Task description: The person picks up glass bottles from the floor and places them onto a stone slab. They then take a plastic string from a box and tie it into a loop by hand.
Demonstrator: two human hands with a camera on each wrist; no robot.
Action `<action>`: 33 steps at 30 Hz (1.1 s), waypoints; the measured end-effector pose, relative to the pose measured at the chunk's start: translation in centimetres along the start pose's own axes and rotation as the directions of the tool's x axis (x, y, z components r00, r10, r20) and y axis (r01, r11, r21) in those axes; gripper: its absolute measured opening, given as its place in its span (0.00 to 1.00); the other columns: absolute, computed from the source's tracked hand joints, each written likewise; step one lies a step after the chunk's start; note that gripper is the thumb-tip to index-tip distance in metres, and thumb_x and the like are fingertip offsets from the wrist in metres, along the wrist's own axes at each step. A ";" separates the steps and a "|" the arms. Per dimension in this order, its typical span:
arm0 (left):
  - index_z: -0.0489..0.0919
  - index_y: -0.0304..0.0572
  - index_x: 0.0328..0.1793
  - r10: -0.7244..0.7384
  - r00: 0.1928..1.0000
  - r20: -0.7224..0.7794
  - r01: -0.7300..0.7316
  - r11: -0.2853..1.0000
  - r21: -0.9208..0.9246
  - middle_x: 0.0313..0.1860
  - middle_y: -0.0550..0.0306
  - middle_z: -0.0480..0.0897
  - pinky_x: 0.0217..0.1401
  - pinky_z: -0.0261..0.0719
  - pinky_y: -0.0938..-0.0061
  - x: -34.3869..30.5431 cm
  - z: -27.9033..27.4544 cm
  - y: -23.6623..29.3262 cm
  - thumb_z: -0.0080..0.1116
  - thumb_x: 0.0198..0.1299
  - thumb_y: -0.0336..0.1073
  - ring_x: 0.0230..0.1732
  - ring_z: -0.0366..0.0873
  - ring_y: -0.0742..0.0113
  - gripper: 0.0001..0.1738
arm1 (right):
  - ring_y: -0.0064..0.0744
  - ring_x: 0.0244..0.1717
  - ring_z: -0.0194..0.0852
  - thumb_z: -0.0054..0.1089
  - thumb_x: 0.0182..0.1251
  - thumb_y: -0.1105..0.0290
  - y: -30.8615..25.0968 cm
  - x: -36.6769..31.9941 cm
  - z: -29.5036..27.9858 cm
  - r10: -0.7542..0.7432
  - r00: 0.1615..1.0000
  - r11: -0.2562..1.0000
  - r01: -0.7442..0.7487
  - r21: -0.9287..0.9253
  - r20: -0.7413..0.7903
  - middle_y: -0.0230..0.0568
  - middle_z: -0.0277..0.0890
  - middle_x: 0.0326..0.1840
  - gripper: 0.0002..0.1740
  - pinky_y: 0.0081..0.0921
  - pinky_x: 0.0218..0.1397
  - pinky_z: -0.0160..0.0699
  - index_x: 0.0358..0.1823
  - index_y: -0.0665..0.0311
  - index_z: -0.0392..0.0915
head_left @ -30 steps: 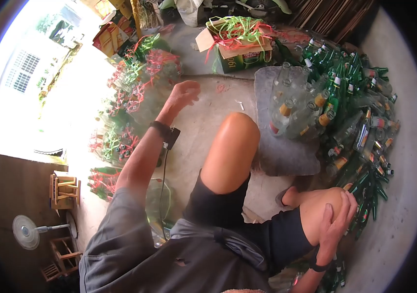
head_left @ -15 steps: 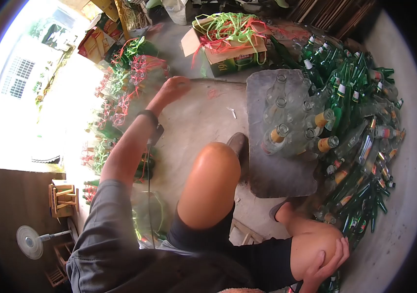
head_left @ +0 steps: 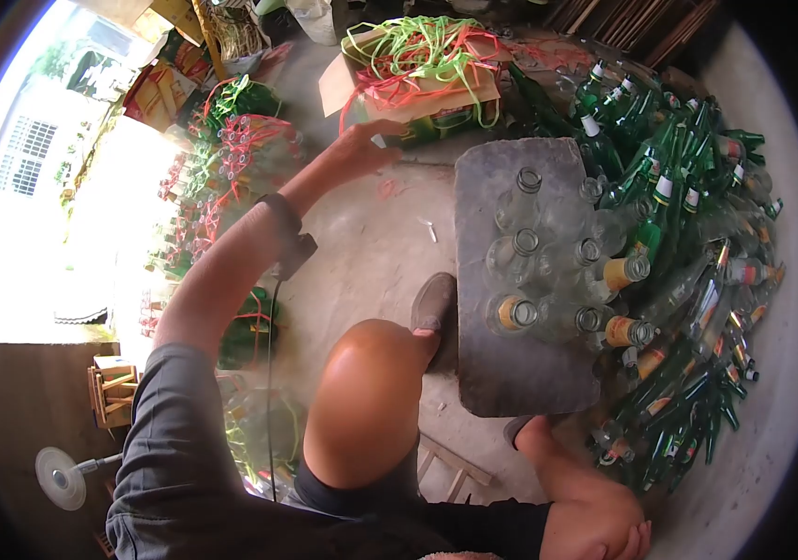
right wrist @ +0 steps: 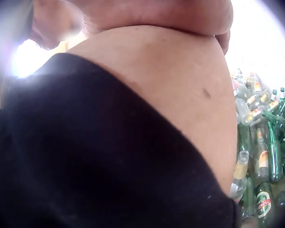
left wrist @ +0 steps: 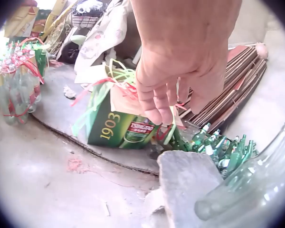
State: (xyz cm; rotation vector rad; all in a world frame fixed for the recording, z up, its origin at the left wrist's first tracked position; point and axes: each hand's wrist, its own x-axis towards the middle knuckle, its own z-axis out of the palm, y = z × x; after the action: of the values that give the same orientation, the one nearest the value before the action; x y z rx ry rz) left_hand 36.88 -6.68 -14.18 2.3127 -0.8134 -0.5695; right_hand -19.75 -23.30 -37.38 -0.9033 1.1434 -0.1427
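Note:
My left hand point(head_left: 368, 149) is stretched forward, its fingers loosely bent and holding nothing. It overlaps the near side of a green cardboard box point(left wrist: 104, 121) heaped with green and red plastic ties point(head_left: 417, 56). In the left wrist view, the left hand point(left wrist: 180, 61) hangs in front of the box, fingers pointing down. My right hand point(head_left: 630, 543) rests on my right knee point(head_left: 595, 523), partly cut off by the frame edge. Several clear glass bottles point(head_left: 516, 252) stand in rows on a grey stone slab point(head_left: 520, 378) in front of me.
A large pile of green and clear bottles point(head_left: 698, 308) lies against the right wall. Bundles of bottles bound with red and green ties point(head_left: 240, 159) stand on the left. A fan point(head_left: 61, 478) and stools point(head_left: 114, 392) are at lower left, wooden strips point(head_left: 632, 33) at the back.
My left hand has moved forward and right, toward the box of ties. The view has shifted, bringing the slab nearer the middle. The right hand stays on the knee, now lower in view.

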 end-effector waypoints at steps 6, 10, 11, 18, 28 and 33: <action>0.75 0.43 0.73 0.346 0.937 -0.057 -0.338 0.934 0.117 0.61 0.47 0.84 0.54 0.85 0.62 6.8 3.6 0.4 0.69 0.58 0.41 0.50 0.87 0.58 0.35 | 0.36 0.76 0.63 0.48 0.78 0.43 9.2 8.6 -2.6 0.369 0.919 0.770 -0.386 0.507 0.140 0.29 0.66 0.79 0.33 0.41 0.80 0.57 0.73 0.58 0.71; 0.74 0.46 0.75 0.052 0.997 0.050 -0.059 0.986 0.154 0.65 0.45 0.82 0.58 0.83 0.58 11.0 4.8 2.5 0.68 0.58 0.41 0.54 0.86 0.52 0.36 | 0.36 0.76 0.61 0.47 0.81 0.46 8.4 8.0 -2.1 0.310 0.906 0.663 -0.424 0.617 0.289 0.32 0.66 0.78 0.30 0.39 0.80 0.59 0.73 0.57 0.68; 0.73 0.48 0.76 0.123 0.992 0.034 -0.127 0.956 0.266 0.63 0.43 0.83 0.58 0.83 0.58 13.3 4.4 2.2 0.66 0.57 0.41 0.55 0.86 0.49 0.37 | 0.34 0.76 0.60 0.47 0.82 0.48 6.8 8.2 -0.6 0.193 0.900 0.647 -0.417 0.639 0.392 0.33 0.66 0.77 0.28 0.37 0.79 0.61 0.74 0.56 0.67; 0.74 0.48 0.75 0.277 0.960 -0.027 -0.244 0.882 0.402 0.63 0.38 0.82 0.69 0.76 0.59 20.3 5.2 -0.9 0.64 0.60 0.37 0.64 0.81 0.47 0.34 | 0.36 0.71 0.67 0.46 0.83 0.53 5.7 7.7 -1.0 0.268 0.914 0.805 -0.387 0.450 0.306 0.39 0.69 0.72 0.21 0.38 0.72 0.67 0.67 0.56 0.72; 0.80 0.51 0.70 0.311 0.945 -0.105 -0.196 0.791 0.579 0.52 0.39 0.86 0.61 0.82 0.56 22.4 7.4 -1.4 0.58 0.54 0.31 0.57 0.83 0.42 0.32 | 0.40 0.78 0.60 0.42 0.82 0.45 7.4 8.7 -2.0 0.267 0.915 0.803 -0.385 0.455 0.304 0.37 0.66 0.79 0.30 0.45 0.83 0.56 0.72 0.56 0.70; 0.83 0.48 0.67 0.285 0.919 -0.270 -0.204 0.934 0.292 0.51 0.42 0.88 0.57 0.83 0.62 21.0 7.6 -2.1 0.61 0.53 0.31 0.53 0.87 0.52 0.31 | 0.40 0.78 0.60 0.42 0.82 0.44 9.5 9.8 -2.5 0.084 0.942 0.978 -0.140 0.152 0.326 0.37 0.66 0.79 0.30 0.45 0.83 0.56 0.72 0.56 0.70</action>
State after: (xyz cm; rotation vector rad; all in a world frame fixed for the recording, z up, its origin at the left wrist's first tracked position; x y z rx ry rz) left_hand 48.49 -22.52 -25.03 2.3941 -1.0535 0.0166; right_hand -20.59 -23.59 -51.26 -0.6750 0.8639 -0.0007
